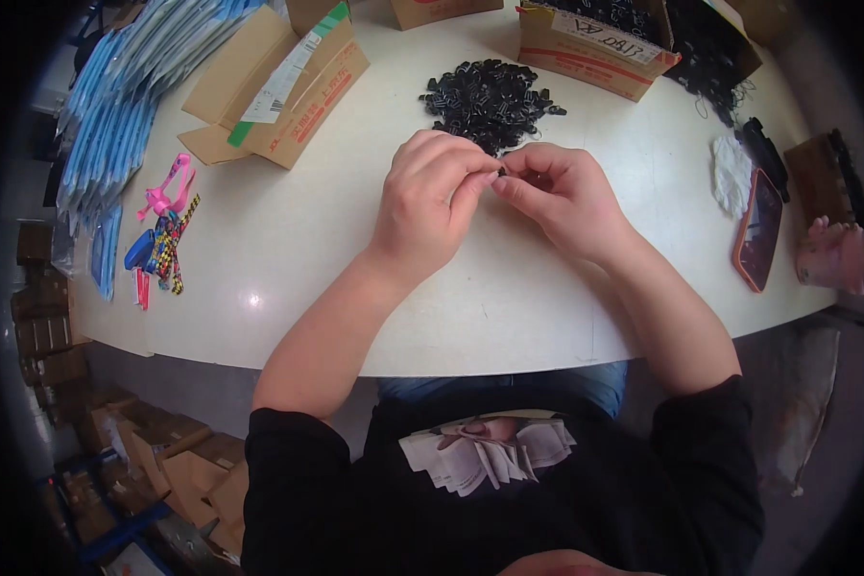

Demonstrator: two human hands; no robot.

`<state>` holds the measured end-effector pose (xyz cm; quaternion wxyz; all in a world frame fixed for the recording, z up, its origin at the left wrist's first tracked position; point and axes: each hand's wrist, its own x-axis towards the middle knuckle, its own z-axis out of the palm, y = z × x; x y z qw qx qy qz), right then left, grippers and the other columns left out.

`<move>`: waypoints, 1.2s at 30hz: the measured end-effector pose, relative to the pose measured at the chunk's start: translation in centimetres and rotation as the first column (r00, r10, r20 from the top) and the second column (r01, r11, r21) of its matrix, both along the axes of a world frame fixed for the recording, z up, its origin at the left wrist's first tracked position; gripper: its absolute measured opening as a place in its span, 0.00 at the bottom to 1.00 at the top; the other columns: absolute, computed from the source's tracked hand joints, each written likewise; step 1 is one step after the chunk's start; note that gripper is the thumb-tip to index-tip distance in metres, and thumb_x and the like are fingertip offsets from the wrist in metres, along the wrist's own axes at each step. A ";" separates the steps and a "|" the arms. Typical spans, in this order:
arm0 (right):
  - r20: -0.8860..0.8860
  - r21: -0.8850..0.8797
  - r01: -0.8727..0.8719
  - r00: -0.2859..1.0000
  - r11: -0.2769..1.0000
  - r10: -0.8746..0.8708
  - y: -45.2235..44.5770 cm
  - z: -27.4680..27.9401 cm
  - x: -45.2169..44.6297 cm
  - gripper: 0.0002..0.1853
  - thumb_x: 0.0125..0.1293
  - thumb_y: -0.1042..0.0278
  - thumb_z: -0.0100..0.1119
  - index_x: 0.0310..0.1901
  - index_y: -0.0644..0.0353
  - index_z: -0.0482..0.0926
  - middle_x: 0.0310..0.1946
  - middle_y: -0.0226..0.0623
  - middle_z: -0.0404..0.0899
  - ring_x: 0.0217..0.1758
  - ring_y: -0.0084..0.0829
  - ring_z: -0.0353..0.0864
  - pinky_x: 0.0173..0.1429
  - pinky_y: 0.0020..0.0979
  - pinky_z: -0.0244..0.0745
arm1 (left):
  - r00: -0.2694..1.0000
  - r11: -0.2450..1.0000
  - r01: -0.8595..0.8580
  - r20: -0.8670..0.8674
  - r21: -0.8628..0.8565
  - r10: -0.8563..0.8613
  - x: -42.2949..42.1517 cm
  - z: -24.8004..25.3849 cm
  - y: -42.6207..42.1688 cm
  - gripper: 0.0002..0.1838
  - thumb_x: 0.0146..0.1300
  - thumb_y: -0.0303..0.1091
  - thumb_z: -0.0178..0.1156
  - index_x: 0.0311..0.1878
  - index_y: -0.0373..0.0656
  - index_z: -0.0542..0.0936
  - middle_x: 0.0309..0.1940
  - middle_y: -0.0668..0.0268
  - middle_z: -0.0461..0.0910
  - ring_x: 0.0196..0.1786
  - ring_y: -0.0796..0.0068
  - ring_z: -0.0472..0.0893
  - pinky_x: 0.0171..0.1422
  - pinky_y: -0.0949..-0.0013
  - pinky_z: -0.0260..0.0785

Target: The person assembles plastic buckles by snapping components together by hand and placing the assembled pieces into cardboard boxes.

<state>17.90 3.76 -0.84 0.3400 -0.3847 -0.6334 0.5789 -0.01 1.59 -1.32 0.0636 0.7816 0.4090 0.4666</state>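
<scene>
My left hand (432, 197) and my right hand (562, 197) meet over the white table (288, 259), thumbs and forefingers pinched together. Between the fingertips is a small black piece (501, 172), mostly hidden, whose kind I cannot make out. Just beyond the hands lies a heap of small black parts (490, 99) with bits of shiny metal among them. The fingers of both hands are curled, and the two hands almost touch at the tips.
An open cardboard box (302, 101) stands at the back left. Another carton (595, 53) at the back right holds black parts. Blue plastic-wrapped packs (115, 106) line the left edge, near a pink strap (168, 192). A phone (759, 230) and crumpled white tissue (731, 176) lie at right.
</scene>
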 end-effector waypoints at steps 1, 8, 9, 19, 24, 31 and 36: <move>0.010 0.005 0.001 1.000 1.000 -0.001 0.0 0.0 0.0 0.07 0.63 0.72 0.61 0.38 0.68 0.81 0.27 0.28 0.78 0.30 0.14 0.73 0.34 0.20 0.70 | 1.000 1.000 0.004 0.023 -0.001 -0.004 0.0 -0.1 0.0 0.06 0.52 0.18 0.64 0.32 0.38 0.80 0.31 0.63 0.79 0.38 0.64 0.78 0.43 0.66 0.71; 0.008 0.185 0.072 0.997 0.980 -0.075 -0.4 -0.1 -0.4 0.08 0.62 0.73 0.63 0.41 0.68 0.81 0.32 0.35 0.82 0.34 0.21 0.80 0.40 0.25 0.76 | 0.993 0.990 0.004 0.116 -0.141 0.012 0.3 -0.2 -0.5 0.10 0.57 0.19 0.63 0.42 0.37 0.75 0.33 0.63 0.79 0.38 0.70 0.77 0.45 0.68 0.71; 0.020 0.231 0.074 0.997 0.970 -0.081 -0.4 -0.2 -0.5 0.09 0.61 0.74 0.64 0.41 0.67 0.81 0.33 0.36 0.83 0.34 0.23 0.82 0.40 0.26 0.77 | 0.992 0.984 0.012 0.129 -0.178 0.012 0.3 -0.5 -0.6 0.12 0.59 0.19 0.62 0.45 0.36 0.74 0.33 0.64 0.78 0.39 0.74 0.77 0.46 0.70 0.70; 0.175 0.712 0.003 0.967 0.702 -0.183 -0.1 -0.3 -0.2 0.07 0.57 0.76 0.62 0.38 0.64 0.81 0.32 0.46 0.82 0.33 0.45 0.82 0.38 0.37 0.77 | 0.943 0.893 0.189 0.329 -0.408 -0.050 0.2 -0.6 -0.6 0.18 0.65 0.19 0.54 0.55 0.38 0.62 0.35 0.66 0.73 0.39 0.79 0.73 0.49 0.73 0.66; 0.186 0.669 0.033 0.960 0.743 -0.209 -0.3 -0.2 -0.2 0.06 0.57 0.75 0.62 0.37 0.63 0.78 0.30 0.44 0.81 0.33 0.45 0.82 0.37 0.38 0.77 | 0.875 0.791 0.260 0.481 -0.554 0.049 0.4 -0.5 -0.5 0.11 0.67 0.22 0.54 0.51 0.38 0.68 0.35 0.70 0.73 0.38 0.84 0.71 0.46 0.78 0.64; 0.150 0.680 0.083 0.957 0.729 -0.248 -0.2 -0.2 -0.2 0.07 0.57 0.75 0.62 0.37 0.63 0.78 0.30 0.43 0.81 0.33 0.43 0.82 0.37 0.36 0.77 | 0.840 0.709 0.308 0.532 -0.634 0.110 0.7 -0.2 -0.8 0.05 0.67 0.29 0.58 0.39 0.37 0.76 0.34 0.71 0.76 0.37 0.86 0.72 0.42 0.79 0.66; 0.152 0.676 0.079 0.958 0.732 -0.244 -0.3 -0.2 -0.3 0.06 0.57 0.76 0.63 0.37 0.62 0.78 0.31 0.42 0.81 0.34 0.43 0.82 0.38 0.36 0.77 | 0.801 0.692 0.354 0.586 -0.630 0.124 0.6 -0.4 -0.9 0.05 0.69 0.28 0.55 0.43 0.38 0.74 0.35 0.73 0.74 0.39 0.88 0.69 0.45 0.81 0.63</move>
